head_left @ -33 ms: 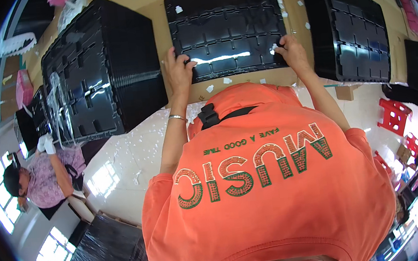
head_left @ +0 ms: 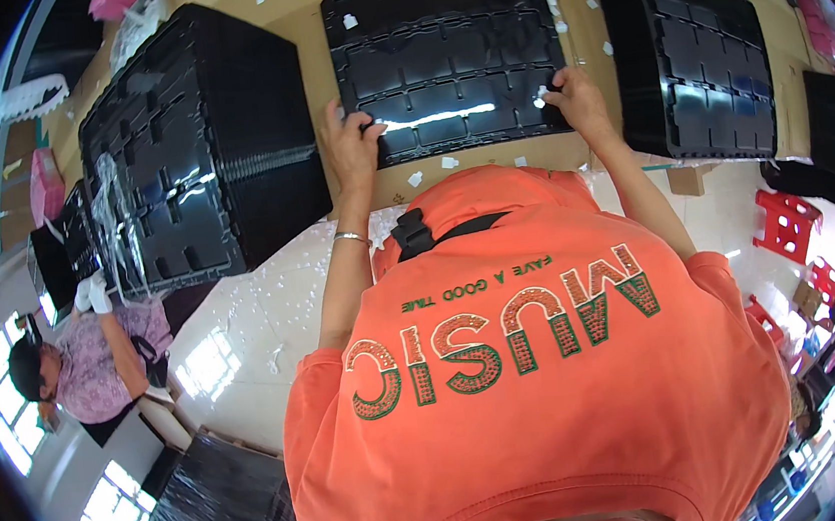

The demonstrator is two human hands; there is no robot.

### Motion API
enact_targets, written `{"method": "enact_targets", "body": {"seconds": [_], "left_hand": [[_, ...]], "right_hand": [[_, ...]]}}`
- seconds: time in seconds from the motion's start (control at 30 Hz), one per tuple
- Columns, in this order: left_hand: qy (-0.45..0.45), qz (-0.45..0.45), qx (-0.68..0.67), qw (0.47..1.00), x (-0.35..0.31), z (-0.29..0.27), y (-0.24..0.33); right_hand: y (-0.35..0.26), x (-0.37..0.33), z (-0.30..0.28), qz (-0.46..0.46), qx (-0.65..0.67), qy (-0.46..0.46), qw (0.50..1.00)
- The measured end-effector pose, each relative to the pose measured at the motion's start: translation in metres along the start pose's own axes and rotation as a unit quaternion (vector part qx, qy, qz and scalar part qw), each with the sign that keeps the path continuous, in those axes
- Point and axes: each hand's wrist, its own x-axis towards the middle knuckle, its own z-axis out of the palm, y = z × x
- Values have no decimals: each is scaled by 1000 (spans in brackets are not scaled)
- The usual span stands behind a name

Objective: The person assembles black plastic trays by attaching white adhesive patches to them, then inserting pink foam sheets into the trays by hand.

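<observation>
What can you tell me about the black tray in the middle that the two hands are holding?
The black tray is thin, shiny moulded plastic, pressed into many shallow box-shaped pockets. It lies flat on the brown table, between two tall stacks of similar trays. Light glints along its near part, and small white scraps sit on it. The left hand grips its near left corner and the right hand its near right corner.
</observation>
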Motion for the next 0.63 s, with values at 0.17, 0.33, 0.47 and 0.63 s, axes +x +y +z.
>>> {"method": "enact_targets", "body": {"seconds": [0.17,0.33,0.47,0.63], "left_hand": [[24,-20,39,999,5,10,-4],[-3,35,70,997,2,0,2],[-17,71,80,994,-2,-2,0],[-36,73,83,993,-2,-3,-2]], "right_hand": [[1,4,4,70,36,21,997],[0,-5,1,-117,-79,54,988],[-7,-4,2,-149,-120,37,981],[3,-1,2,-149,-152,0,977]]}}
